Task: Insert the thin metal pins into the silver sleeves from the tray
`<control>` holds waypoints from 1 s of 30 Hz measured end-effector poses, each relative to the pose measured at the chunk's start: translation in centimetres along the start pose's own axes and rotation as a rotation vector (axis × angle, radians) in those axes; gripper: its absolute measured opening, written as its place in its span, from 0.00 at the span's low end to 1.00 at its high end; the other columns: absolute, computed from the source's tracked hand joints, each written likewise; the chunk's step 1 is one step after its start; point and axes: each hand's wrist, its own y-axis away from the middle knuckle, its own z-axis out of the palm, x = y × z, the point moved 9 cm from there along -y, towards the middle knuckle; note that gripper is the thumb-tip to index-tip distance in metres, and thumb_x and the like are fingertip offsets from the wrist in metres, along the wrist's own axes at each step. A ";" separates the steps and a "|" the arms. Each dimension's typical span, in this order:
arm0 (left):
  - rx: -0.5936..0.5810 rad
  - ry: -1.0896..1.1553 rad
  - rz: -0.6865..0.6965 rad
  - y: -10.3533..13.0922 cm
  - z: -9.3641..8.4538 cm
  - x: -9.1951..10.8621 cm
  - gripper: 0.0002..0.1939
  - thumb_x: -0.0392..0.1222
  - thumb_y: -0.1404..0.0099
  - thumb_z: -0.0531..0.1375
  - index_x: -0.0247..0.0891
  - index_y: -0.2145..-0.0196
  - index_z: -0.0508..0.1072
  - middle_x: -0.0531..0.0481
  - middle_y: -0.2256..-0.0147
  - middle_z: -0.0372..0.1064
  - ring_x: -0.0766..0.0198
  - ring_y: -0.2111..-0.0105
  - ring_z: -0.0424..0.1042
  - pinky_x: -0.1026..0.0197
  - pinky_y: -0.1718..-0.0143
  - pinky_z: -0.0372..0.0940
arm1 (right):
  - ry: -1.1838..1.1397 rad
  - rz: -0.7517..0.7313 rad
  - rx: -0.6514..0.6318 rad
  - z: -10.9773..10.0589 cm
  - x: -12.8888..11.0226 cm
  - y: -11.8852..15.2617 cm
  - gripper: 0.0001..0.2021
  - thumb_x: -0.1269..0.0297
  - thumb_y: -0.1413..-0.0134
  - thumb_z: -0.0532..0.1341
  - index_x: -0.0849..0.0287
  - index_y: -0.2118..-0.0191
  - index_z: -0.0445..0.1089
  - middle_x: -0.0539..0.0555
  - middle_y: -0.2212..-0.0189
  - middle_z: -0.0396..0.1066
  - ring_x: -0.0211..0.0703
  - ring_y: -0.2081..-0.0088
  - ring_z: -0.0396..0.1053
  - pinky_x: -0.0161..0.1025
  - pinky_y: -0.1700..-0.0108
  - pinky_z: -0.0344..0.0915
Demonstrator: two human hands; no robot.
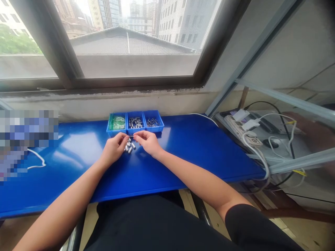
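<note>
My left hand [116,146] and my right hand [147,142] meet above the blue table, each with thumb and forefinger pinched. Between their fingertips is a small thin metal part [131,136], too small to name surely. Several short silver metal cylinders [130,150] lie loose on the table just beneath the hands. Right behind the hands stands a blue three-compartment tray [162,124]. Its left compartment has a green plastic bag [117,122] with pale pieces, the middle one more metal cylinders [135,122], the right one thin dark screw-like pins [152,122].
The blue table [193,153] runs along a wall under a window [136,66]. At right, a metal-framed rack holds a power strip [242,130] with plugged-in chargers and tangled white cables [264,162]. A white cable [39,160] lies at the left, by a blurred-out area.
</note>
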 end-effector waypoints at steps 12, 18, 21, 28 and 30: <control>-0.006 0.016 0.006 0.1 0.0 0.1 0.12 0.50 0.34 0.53 0.39 0.63 0.70 0.58 0.81 0.58 0.70 0.81 0.56 0.67 0.76 0.55 | -0.016 0.008 0.011 -0.1 0.3 -0.1 0.14 0.57 0.55 0.67 0.61 0.65 0.73 0.55 0.68 0.75 0.39 0.67 0.71 0.37 0.66 0.67; -0.002 0.022 -0.004 0.1 0.0 0.1 0.13 0.50 0.34 0.53 0.39 0.64 0.70 0.58 0.80 0.61 0.70 0.81 0.58 0.67 0.76 0.55 | -0.001 0.012 0.010 0.0 0.0 0.0 0.12 0.59 0.54 0.66 0.61 0.65 0.73 0.55 0.67 0.76 0.40 0.66 0.72 0.39 0.63 0.69; 0.011 0.038 0.004 0.1 -0.1 0.2 0.12 0.49 0.34 0.55 0.39 0.58 0.68 0.60 0.82 0.58 0.71 0.82 0.56 0.67 0.76 0.54 | -0.025 0.026 0.021 -0.1 0.2 0.0 0.11 0.60 0.54 0.65 0.61 0.65 0.73 0.55 0.67 0.76 0.40 0.65 0.72 0.39 0.63 0.69; -0.002 0.014 0.003 0.0 0.1 -0.1 0.11 0.49 0.33 0.53 0.39 0.62 0.68 0.59 0.82 0.57 0.70 0.82 0.56 0.67 0.77 0.54 | -0.006 0.008 0.008 0.0 0.3 -0.1 0.12 0.59 0.54 0.66 0.61 0.65 0.74 0.55 0.67 0.76 0.40 0.66 0.71 0.38 0.63 0.69; -0.002 -0.004 -0.001 0.0 0.1 -0.2 0.12 0.49 0.33 0.52 0.39 0.64 0.68 0.58 0.81 0.60 0.69 0.81 0.58 0.66 0.76 0.55 | 0.006 -0.004 0.000 0.1 0.2 0.0 0.12 0.59 0.55 0.66 0.61 0.65 0.74 0.55 0.67 0.76 0.40 0.67 0.71 0.39 0.63 0.69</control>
